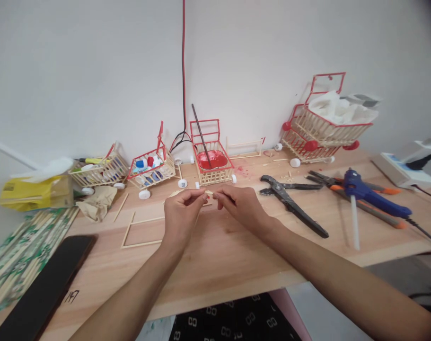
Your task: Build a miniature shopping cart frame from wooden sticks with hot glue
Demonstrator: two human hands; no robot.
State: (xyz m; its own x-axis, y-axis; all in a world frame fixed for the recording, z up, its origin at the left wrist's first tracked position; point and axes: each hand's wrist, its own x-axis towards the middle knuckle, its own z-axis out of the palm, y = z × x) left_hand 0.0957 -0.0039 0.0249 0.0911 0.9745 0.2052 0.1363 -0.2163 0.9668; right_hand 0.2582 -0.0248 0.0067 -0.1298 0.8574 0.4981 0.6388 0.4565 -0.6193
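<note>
Near the middle of the wooden table, my left hand (182,213) and my right hand (241,206) are held close together, each with thumb and forefinger pinched. A tiny pale bit shows between their fingertips, but its kind is too small to tell. Under and beside my left hand lies a frame of thin wooden sticks (140,245), partly covered by that hand. Just behind my hands stands a small stick-built cart (215,177) with red rims and white wheels. It holds a red paint container (212,160) with a thin dark rod leaning in it.
More little carts (151,173) line the wall, the largest stick cart (329,128) at right. Pliers (289,203), a blue glue gun (374,194) and a power strip (401,170) lie right. A phone (48,284), wrapped chopsticks (27,251) and crumpled brown paper (97,202) lie left.
</note>
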